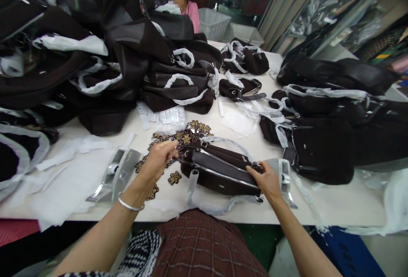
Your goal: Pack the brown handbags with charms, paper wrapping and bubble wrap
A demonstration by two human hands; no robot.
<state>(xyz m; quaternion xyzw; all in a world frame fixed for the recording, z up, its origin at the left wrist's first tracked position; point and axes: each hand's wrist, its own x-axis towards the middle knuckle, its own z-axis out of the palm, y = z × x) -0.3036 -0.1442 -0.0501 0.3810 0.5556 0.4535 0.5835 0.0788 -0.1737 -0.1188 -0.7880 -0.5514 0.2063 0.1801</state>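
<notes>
Left hand [161,156] and right hand [264,178] at a dark handbag [219,168], flower-shaped pieces [174,178] (patterned) nearby

The single view comes from a camera worn on the person's head, looking forward and steeply down from above a white table [242,209], with the wearer's lap at the bottom edge and a seated person in pink [192,12] across the table at the top. Both bare hands, the left [164,151] and the right [264,177], are near the lens around the middle of the frame, their forearms rising from the lower corners, while crates [214,23] stand farther back. With only this view, no part of the scene is shared with another.
</notes>
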